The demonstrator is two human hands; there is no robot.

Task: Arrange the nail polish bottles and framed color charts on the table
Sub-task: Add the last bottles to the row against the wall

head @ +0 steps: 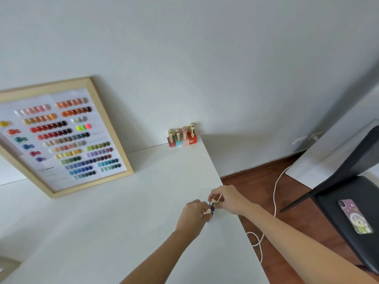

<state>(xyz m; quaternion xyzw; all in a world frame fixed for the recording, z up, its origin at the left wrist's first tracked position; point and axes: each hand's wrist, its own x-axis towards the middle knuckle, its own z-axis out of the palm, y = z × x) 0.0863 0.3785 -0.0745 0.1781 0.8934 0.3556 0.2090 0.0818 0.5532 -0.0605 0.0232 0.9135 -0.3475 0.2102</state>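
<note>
- Your left hand (192, 213) and right hand (227, 198) meet near the right edge of the white table (123, 232), fingers pinched on small dark bottles (211, 206).
- Other bottles (182, 137) stand grouped at the far corner against the wall; the framed chart (61, 136) leans to the left.
- You appear mid-placement; next, carry these upright toward that group.

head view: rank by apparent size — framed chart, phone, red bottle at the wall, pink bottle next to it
1. Framed chart, by far the largest.
2. Phone on the chair; it sits nearer the camera, so its lead over the bottles is partly perspective.
3. Red bottle and pink bottle: look alike, not ranked.
</note>
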